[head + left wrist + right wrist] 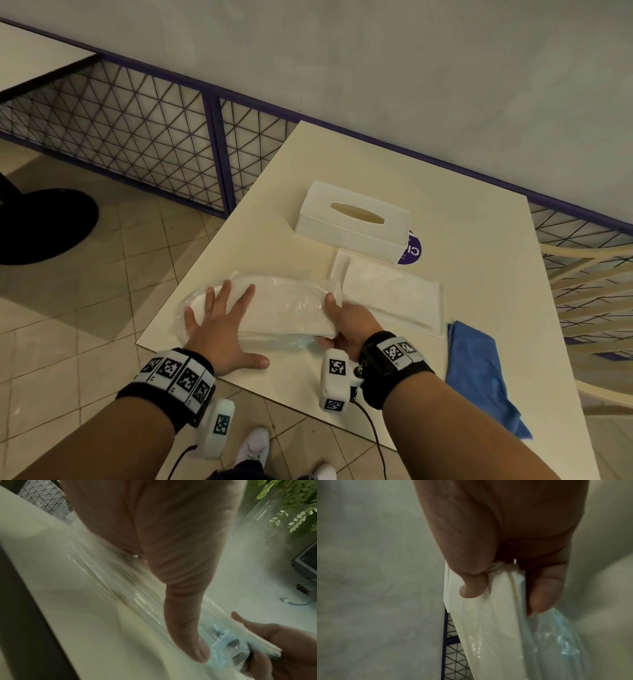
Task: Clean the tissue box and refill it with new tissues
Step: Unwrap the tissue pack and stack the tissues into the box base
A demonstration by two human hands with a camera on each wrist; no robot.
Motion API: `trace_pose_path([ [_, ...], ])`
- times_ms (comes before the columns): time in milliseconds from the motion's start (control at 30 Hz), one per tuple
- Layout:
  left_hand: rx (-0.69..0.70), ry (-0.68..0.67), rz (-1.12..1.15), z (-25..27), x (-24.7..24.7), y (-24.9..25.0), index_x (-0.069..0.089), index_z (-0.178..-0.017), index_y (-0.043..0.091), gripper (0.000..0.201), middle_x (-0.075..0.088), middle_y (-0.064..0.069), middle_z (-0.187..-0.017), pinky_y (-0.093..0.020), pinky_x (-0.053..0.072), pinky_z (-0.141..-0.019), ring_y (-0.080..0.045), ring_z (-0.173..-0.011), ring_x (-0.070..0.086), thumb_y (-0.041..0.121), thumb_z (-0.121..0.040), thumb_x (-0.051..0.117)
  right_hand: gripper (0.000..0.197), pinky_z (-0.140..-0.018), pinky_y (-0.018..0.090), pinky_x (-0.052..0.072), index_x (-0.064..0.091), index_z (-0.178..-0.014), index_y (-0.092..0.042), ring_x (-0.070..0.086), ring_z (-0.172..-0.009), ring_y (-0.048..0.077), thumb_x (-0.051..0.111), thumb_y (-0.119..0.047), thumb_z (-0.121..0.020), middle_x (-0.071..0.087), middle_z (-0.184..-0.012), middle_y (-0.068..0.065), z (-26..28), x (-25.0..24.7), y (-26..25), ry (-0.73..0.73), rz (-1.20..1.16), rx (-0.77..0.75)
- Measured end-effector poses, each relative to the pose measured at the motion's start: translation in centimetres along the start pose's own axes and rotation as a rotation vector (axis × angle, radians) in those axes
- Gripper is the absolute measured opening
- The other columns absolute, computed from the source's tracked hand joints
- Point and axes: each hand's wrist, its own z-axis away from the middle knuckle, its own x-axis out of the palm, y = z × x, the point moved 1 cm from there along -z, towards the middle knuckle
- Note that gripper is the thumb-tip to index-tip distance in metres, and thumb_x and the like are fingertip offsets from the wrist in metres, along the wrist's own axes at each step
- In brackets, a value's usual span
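Note:
A stack of new tissues (284, 310) in a clear plastic wrapper (198, 301) lies on the cream table (479, 240), near its front edge. My left hand (222, 308) presses flat on the pack's left part, fingers spread. My right hand (337, 322) pinches the stack's right end (496, 615) between thumb (471, 588) and fingers, with bluish wrapper (556, 635) beside them. The white textured tissue box cover (352, 219) stands behind. The box's base tray (431, 329), holding a flat layer of tissues, lies right of the pack.
A folded blue cloth (479, 370) lies at the table's front right. A purple round sticker (412, 251) shows beside the cover. A cream chair (589, 274) stands right of the table. A purple mesh fence (137, 130) runs behind, with tiled floor to the left.

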Motion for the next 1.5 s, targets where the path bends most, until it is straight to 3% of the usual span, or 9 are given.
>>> trace_pose_path([
  [300, -0.024, 0.006, -0.017, -0.3, -0.7, -1.6, -0.021, -0.141, 0.047, 0.136, -0.027, 0.001, -0.155, -0.062, -0.013, -0.111, -0.023, -0.142, -0.025, 0.076, -0.045, 0.071, 0.031, -0.042, 0.027, 0.052, 0.061, -0.109, -0.007, 0.066, -0.067, 0.022, 0.062, -0.032, -0.090, 0.069, -0.087, 0.009, 0.5, -2.4, 0.3, 0.029, -0.124, 0.012],
  [467, -0.002, -0.055, -0.048, 0.0, -0.9, -0.4, -0.015, -0.138, 0.058, 0.132, -0.028, 0.006, -0.155, -0.067, -0.013, -0.104, -0.031, -0.140, -0.028, 0.094, -0.030, 0.053, 0.030, -0.049, 0.030, 0.056, 0.062, -0.108, -0.005, 0.069, -0.074, 0.026, 0.072, -0.014, -0.081, 0.070, -0.098, 0.013, 1.5, -2.4, -0.6, 0.080, 0.113, -0.055],
  [700, -0.013, -0.160, -0.137, 0.3, -3.0, 1.1, 0.004, -0.147, 0.046, 0.135, -0.018, 0.003, -0.158, -0.064, -0.011, -0.109, -0.031, -0.143, -0.022, 0.102, -0.027, 0.031, 0.015, -0.058, 0.035, 0.061, 0.063, -0.096, -0.014, 0.066, -0.078, 0.026, 0.063, -0.012, -0.081, 0.065, -0.087, 0.006, 6.8, -10.1, -5.9, 0.390, 0.506, -0.364],
  [800, 0.120, 0.028, -0.110, 0.9, -5.1, 4.9, 0.028, -0.143, 0.037, 0.100, 0.012, 0.006, -0.158, -0.054, -0.008, -0.113, -0.020, -0.146, 0.002, 0.087, -0.058, 0.048, 0.014, -0.060, 0.036, 0.059, 0.067, -0.095, -0.012, 0.066, -0.078, 0.028, 0.067, -0.009, -0.082, 0.068, -0.089, 0.012, 9.1, -13.9, -5.8, 0.408, 0.362, -0.465],
  [900, 0.297, 0.209, 0.318, 0.6, -5.5, 10.1, 0.033, -0.139, 0.029, 0.084, 0.035, 0.008, -0.146, -0.041, 0.023, -0.112, -0.011, -0.131, 0.038, 0.067, -0.070, 0.062, 0.018, -0.061, 0.033, 0.057, 0.066, -0.100, -0.010, 0.068, -0.081, 0.025, 0.070, -0.008, -0.082, 0.070, -0.094, 0.013, 10.3, -15.8, -4.6, 0.322, 0.097, -0.453],
  [1067, 0.233, -0.203, 1.161, -1.0, -3.0, 15.1, 0.035, -0.136, 0.021, 0.122, 0.051, 0.003, -0.134, -0.036, 0.044, -0.099, -0.015, -0.116, 0.055, 0.064, -0.033, 0.085, 0.023, -0.058, 0.030, 0.055, 0.064, -0.105, -0.009, 0.071, -0.081, 0.022, 0.069, -0.009, -0.083, 0.073, -0.096, 0.010, 10.2, -16.8, -2.8, 0.193, -0.104, -0.408],
  [1233, 0.223, -0.131, 1.077, -1.6, -1.0, 17.1, 0.059, -0.107, 0.026, 0.050, 0.068, -0.001, -0.107, -0.039, 0.050, -0.091, -0.020, -0.101, 0.063, 0.018, -0.059, 0.070, 0.038, -0.069, 0.032, 0.054, 0.065, -0.103, -0.005, 0.068, -0.083, 0.026, 0.077, -0.009, -0.067, 0.074, -0.093, 0.012, 8.6, -16.7, -0.9, 0.161, 0.000, -0.439],
  [1366, 0.227, -0.035, 1.104, -2.1, 0.7, 16.6, 0.066, -0.097, 0.013, 0.044, 0.070, -0.008, -0.094, -0.032, 0.050, -0.077, -0.026, -0.091, 0.065, 0.010, -0.053, 0.066, 0.029, -0.077, 0.024, 0.053, 0.063, -0.091, -0.022, 0.066, -0.083, 0.012, 0.072, 0.002, -0.077, 0.071, -0.090, -0.001, 7.4, -16.7, 0.4, 0.263, 0.175, -0.510],
  [1500, 0.215, -0.048, 1.112, -2.2, 2.3, 16.0, 0.063, -0.083, 0.023, 0.040, 0.061, -0.006, -0.085, -0.025, 0.045, -0.062, -0.022, -0.075, 0.056, 0.000, -0.050, 0.061, 0.034, -0.066, 0.012, 0.048, 0.062, -0.094, -0.026, 0.064, -0.081, 0.010, 0.069, 0.002, -0.077, 0.069, -0.087, -0.008, 5.8, -17.1, 2.9, 0.286, 0.315, -0.449],
])
